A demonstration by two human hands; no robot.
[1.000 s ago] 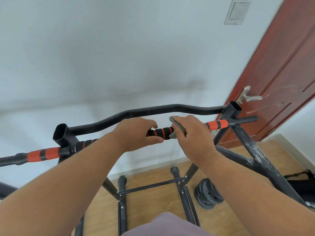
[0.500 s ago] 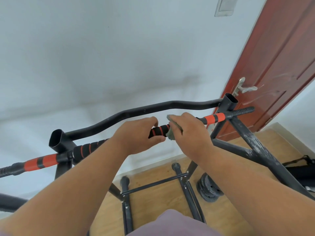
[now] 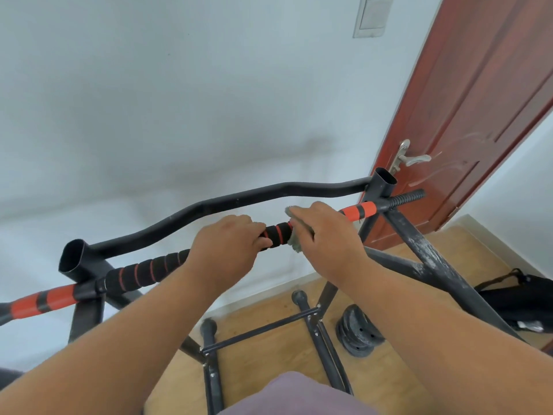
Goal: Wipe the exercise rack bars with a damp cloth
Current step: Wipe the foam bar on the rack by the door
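The left hand [image 3: 227, 247] is curled around the padded bar [image 3: 149, 269] of the exercise rack [image 3: 425, 253], its fingers wrapped over the black foam with thin orange rings and its thumb tucked underneath. Just to its right, with a short stretch of foam showing between them, the right hand [image 3: 326, 235] is clamped on a grey-green cloth [image 3: 294, 239] and holds it against the same bar; the cloth bunches out from under the fingers on the side facing the left hand, and most of it is hidden by the hand. Beyond the right hand the bar carries an orange and black sleeve [image 3: 359, 211] and ends in a ribbed black tip [image 3: 404, 197] past the open-topped upright tube [image 3: 384, 182]. A curved black bar [image 3: 239, 199] runs behind the padded one, joining that tube to a second open tube [image 3: 73, 254] on the left. Below, the rack's lower crossbars [image 3: 260, 327] stand on a wooden floor [image 3: 263, 363], with a stack of dark weight plates [image 3: 357, 330] near the right leg and a black bag [image 3: 520, 298] further right. A red-brown door [image 3: 478, 100] with a metal handle [image 3: 413, 158] stands beside a white wall [image 3: 179, 100].
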